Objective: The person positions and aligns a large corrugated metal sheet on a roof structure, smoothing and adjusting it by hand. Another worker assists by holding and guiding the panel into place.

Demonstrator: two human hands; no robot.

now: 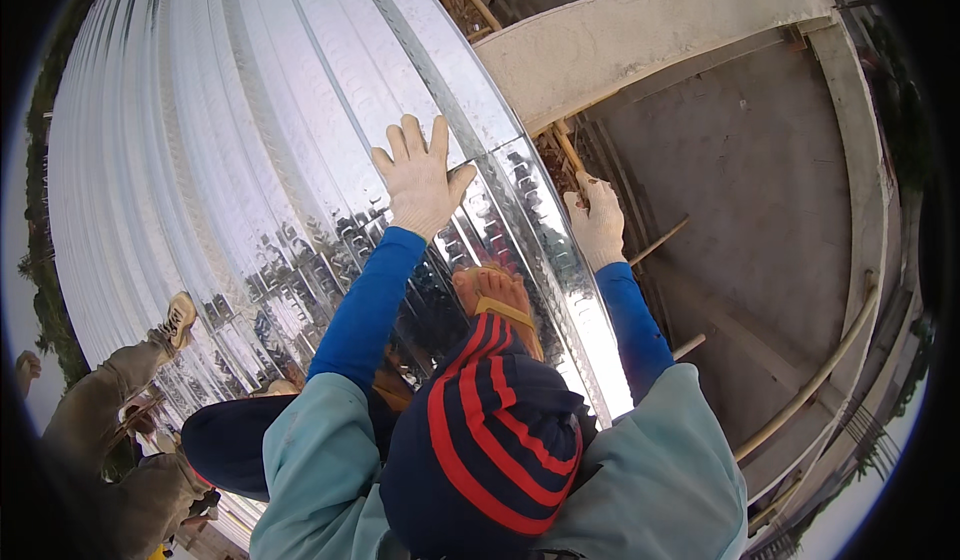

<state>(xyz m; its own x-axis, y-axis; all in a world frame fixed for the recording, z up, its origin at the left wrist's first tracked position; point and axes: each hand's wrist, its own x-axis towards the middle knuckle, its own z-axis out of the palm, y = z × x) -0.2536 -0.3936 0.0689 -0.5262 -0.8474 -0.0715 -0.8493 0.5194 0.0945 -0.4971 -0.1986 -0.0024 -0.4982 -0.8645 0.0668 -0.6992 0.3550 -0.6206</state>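
My left hand [418,182], in a cream knit glove, lies flat with fingers spread on shiny ribbed metal sheeting [290,70]. At the sheeting's right edge, my right hand [597,225] wears a matching glove, its fingers curled. A wooden stick [567,148] runs up to those fingers, but whether they grip it or the sheet edge is hidden. Blue sleeves cover both forearms. Between my arms, a foot [490,288] in a tan-strapped sandal stands on the metal. A dark cap with red stripes [490,440] fills the lower middle.
A co-worker's trouser leg [105,390] and shoe [180,320] are on the sheeting at left. Past the right edge the level drops to a grey floor [740,180] far below. A curved concrete beam [650,40] spans the upper right; bamboo poles [815,375] stick out at right.
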